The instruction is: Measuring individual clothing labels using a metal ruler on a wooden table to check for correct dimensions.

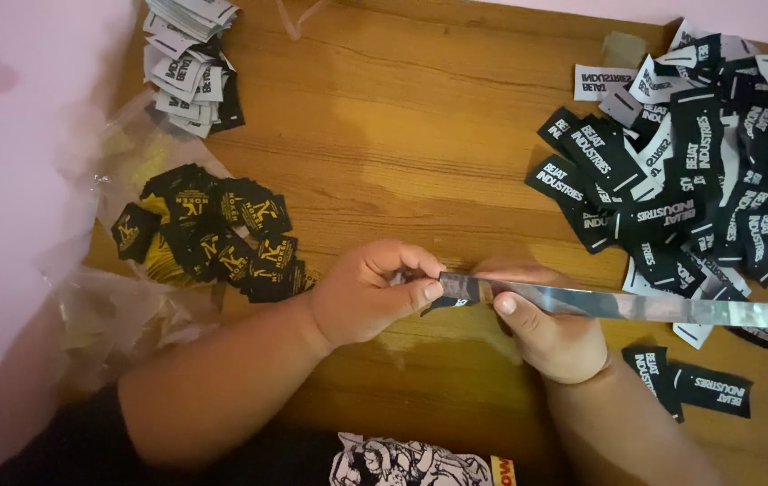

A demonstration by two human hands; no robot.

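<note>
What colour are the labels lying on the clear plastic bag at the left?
Black with yellow-gold markings, lying on the clear plastic bag; seen in the head view.

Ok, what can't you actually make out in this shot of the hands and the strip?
- Shiny strip, head view: its far end is cut off by the right edge.
- What the left hand pinches at the strip's end: mostly hidden by its fingers.
- Right hand: fingertips hidden behind the strip.
- Pile of black labels: cut off by the right edge.
- Printed item: cut off by the bottom edge.
</note>
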